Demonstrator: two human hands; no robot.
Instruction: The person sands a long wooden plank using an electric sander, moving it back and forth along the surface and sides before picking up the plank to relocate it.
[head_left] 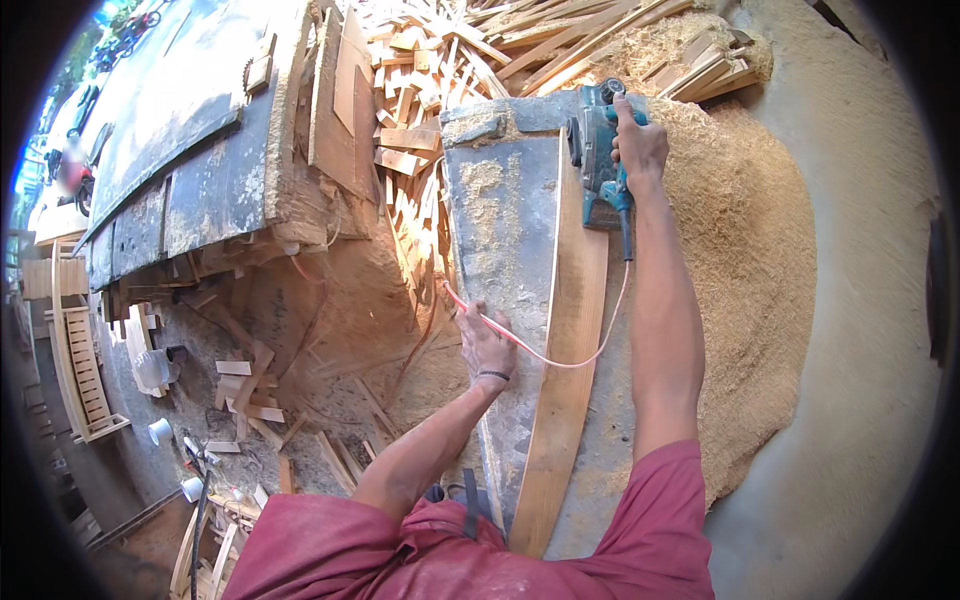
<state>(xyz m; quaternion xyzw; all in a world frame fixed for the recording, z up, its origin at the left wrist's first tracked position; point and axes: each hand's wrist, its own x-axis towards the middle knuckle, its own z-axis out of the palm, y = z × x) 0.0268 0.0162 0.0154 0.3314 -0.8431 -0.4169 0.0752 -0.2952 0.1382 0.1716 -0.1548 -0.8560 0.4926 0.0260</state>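
Observation:
My right hand (641, 145) is closed around the handle of a teal electric planer (600, 160). The planer rests on the far end of a long wooden board (565, 360), which lies lengthwise on a worn grey bench (505, 215). From the planer's rear, a pale pink power cord (570, 364) loops back across the board to my left hand (485, 348). That hand is over the bench's left part, its fingers curled about the cord; its fingertips are partly hidden. A dark band circles the left wrist.
A large heap of wood shavings (735, 260) lies right of the bench. Wood offcuts (410, 140) pile up beyond and to its left. Another worn table (200, 190) stands at the left, with a slatted wooden frame (80, 350) and white cups (160, 431) near it.

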